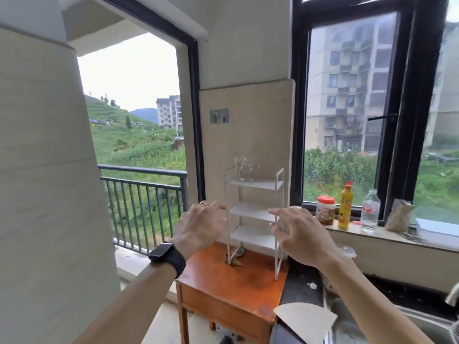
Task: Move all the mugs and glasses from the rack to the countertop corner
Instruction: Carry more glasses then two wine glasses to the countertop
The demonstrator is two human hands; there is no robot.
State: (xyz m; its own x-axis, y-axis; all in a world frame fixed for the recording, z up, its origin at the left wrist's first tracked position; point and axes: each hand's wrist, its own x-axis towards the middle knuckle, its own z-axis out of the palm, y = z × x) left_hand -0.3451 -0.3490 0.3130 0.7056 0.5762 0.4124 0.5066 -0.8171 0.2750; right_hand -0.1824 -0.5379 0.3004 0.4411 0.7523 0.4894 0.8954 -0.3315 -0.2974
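Observation:
A white three-shelf wire rack (253, 212) stands on a small orange wooden table (223, 279) against the tiled wall. Two clear stemmed glasses (244, 168) stand on its top shelf at the left; the two lower shelves look bare. My left hand (201, 225), with a ring and a black watch on the wrist, hovers with fingers spread just left of the middle shelf. My right hand (300, 234) hovers with fingers spread at the rack's right post. Neither hand holds anything. A dark countertop (301, 291) runs to the right of the table.
On the window sill (387, 234) stand a red-lidded jar (325, 209), a yellow bottle (345, 207), a clear water bottle (370, 211) and a foil bag (400, 216). A sink (422, 324) and tap lie at the lower right. A balcony railing (144, 194) is to the left.

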